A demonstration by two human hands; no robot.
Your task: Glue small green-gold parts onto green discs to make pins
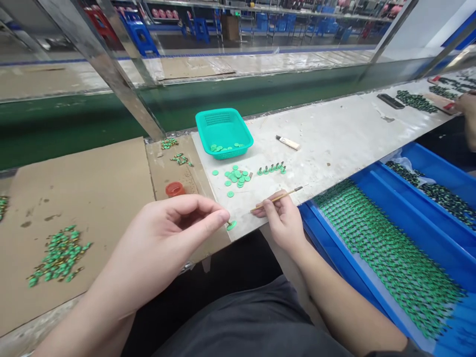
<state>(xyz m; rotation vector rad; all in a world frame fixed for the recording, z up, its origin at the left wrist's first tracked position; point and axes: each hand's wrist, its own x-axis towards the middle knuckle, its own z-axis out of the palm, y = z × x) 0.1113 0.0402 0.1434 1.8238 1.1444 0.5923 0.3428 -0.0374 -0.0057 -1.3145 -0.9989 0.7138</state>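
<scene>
My left hand (178,225) pinches a small green disc (231,225) between thumb and forefinger, just over the near edge of the white work board (334,134). My right hand (280,218) holds a thin wooden brush (277,198), its dark tip pointing right over the board. Beyond my hands lies a loose cluster of green discs (236,177) and a short row of small upright green parts (272,169). Behind them stands a teal basket (224,133) with a few discs inside.
An orange cap (174,189) and a pile of green parts (57,258) lie on the cardboard (92,193) at left. A blue tray (390,258) at right holds rows of green parts. A small white tube (287,143) lies on the board. Another person's hand (469,116) is at far right.
</scene>
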